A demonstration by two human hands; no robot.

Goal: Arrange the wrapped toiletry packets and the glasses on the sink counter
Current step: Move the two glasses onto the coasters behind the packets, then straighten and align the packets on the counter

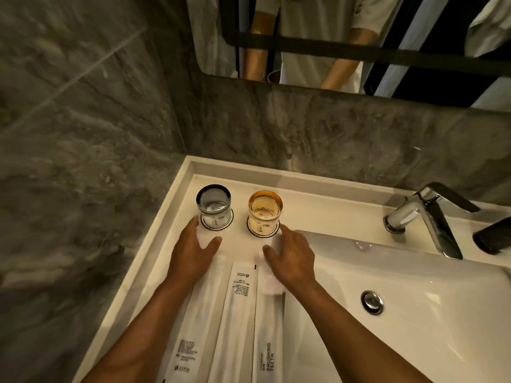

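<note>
Two glasses stand upside down on round scalloped coasters at the back of the white sink counter (318, 200): a grey glass (214, 205) on the left and an amber glass (264, 211) on the right. Three long white wrapped packets lie side by side in front of them: a left packet (193, 327), a middle packet (240, 308) and a right packet (269, 341) printed "BRUSHING TEETH". My left hand (193, 250) rests flat on the top of the left packet, fingers near the grey glass. On the top of the right packet lies my right hand (290, 255), just below the amber glass.
The basin (414, 313) with its drain plug (372, 302) fills the right side. A chrome tap (427, 214) stands at the back right, with a dark object (495, 236) beside it. Grey marble walls close in at the left and back; a mirror hangs above.
</note>
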